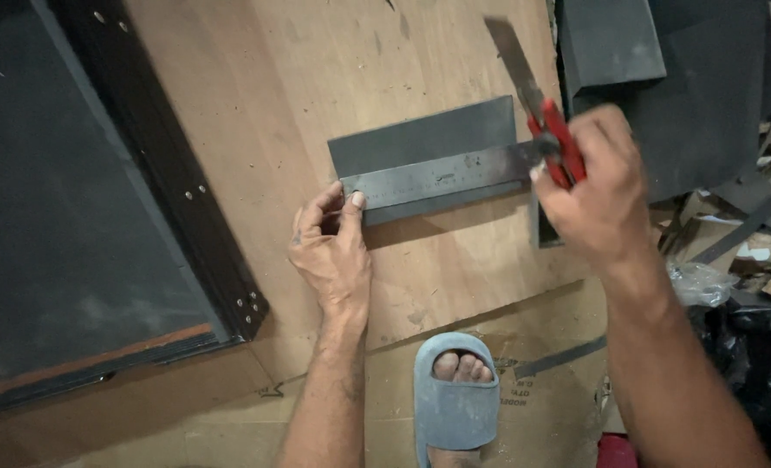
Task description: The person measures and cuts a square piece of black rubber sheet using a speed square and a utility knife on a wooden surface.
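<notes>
Left hand (331,251) presses fingertips on the end of a steel ruler (442,178), pinning it across a dark grey foam strip (420,139) on the plywood board (316,87). Right hand (589,191) is closed around a red-handled utility knife (537,95) (blade blurred), raised at the ruler's other end. Blue slipper (455,403) below, foam offcuts (663,69) right.

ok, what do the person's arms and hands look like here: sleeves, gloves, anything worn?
Both forearms are bare to the bottom edge of the picture: no sleeves show. The left hand and right hand wear no gloves, and no rings, watch or wristband can be seen. The right hand is slightly motion-blurred, so small details there are uncertain. Lower down, one foot wears a grey-blue slide sandal.
</notes>
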